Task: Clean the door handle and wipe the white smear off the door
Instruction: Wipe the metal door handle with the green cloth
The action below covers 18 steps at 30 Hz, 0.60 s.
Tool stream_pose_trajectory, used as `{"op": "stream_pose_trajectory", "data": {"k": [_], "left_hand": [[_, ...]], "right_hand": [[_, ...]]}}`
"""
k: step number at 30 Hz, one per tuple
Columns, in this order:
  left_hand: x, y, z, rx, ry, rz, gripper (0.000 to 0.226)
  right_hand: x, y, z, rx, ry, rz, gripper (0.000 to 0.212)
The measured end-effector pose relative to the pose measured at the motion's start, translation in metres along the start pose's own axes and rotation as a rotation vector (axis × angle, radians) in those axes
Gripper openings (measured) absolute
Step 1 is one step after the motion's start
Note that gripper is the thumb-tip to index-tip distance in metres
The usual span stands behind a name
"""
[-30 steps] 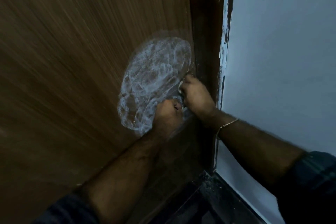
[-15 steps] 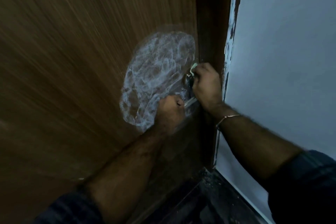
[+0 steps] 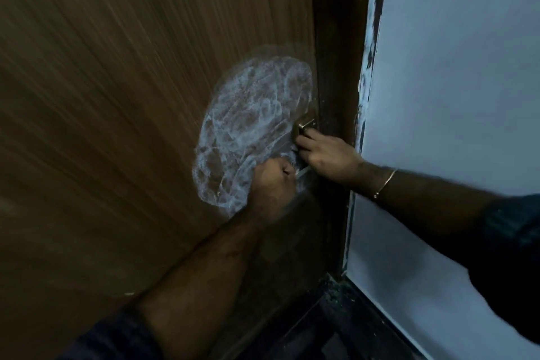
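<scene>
A brown wooden door (image 3: 117,126) carries a broad white smear (image 3: 248,126) near its right edge. The metal door handle (image 3: 305,126) pokes out just above my right hand (image 3: 327,155). That hand's fingers curl over the handle's base, with only a scrap of pale cloth (image 3: 298,149) showing under them. My left hand (image 3: 274,181) is a closed fist over the lower end of the handle, against the bottom of the smear. A short pale strip of the lever (image 3: 304,173) shows between the two hands.
A dark door frame (image 3: 339,67) runs down the right of the door, with chipped white paint along its edge. A pale wall (image 3: 453,96) fills the right side. Dark floor (image 3: 321,330) lies below. The light is dim.
My right hand rose along the handle with the pale cloth, then slid back down, which uncovered the handle's metal top. My left fist has stayed in place.
</scene>
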State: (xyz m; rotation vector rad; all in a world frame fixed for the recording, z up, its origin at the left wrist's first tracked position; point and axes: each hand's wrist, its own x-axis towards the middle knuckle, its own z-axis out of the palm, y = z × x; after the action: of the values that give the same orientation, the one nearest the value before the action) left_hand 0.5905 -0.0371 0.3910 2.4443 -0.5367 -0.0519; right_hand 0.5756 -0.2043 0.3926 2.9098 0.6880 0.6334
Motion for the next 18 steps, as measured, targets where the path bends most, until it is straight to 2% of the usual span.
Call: {"op": "stream_pose_trajectory", "data": {"k": [2, 4, 6, 8, 11, 13, 18], "left_hand": [[-0.002, 0.001, -0.003, -0.006, 0.013, -0.009, 0.027], [-0.001, 0.001, -0.003, 0.003, 0.023, -0.006, 0.025], [-0.002, 0.002, -0.003, -0.005, 0.023, -0.016, 0.027], [-0.002, 0.002, -0.003, -0.023, 0.005, -0.021, 0.027], [-0.005, 0.002, -0.005, -0.044, 0.013, -0.008, 0.018], [-0.004, 0.003, -0.005, -0.046, 0.013, -0.013, 0.019], [-0.001, 0.001, -0.003, -0.054, 0.012, -0.006, 0.022]], "right_hand": [[0.005, 0.009, -0.009, -0.149, -0.115, -0.144, 0.020], [0.014, 0.017, -0.022, -0.175, -0.093, -0.182, 0.026], [0.017, 0.018, -0.029, -0.142, -0.024, -0.086, 0.034], [0.012, 0.007, -0.021, -0.091, 0.025, 0.037, 0.027], [0.001, -0.010, -0.006, -0.035, -0.085, 0.060, 0.025], [0.004, -0.001, -0.012, 0.040, -0.011, 0.090, 0.027], [0.008, 0.012, -0.015, 0.272, 0.297, 0.434, 0.026]]}}
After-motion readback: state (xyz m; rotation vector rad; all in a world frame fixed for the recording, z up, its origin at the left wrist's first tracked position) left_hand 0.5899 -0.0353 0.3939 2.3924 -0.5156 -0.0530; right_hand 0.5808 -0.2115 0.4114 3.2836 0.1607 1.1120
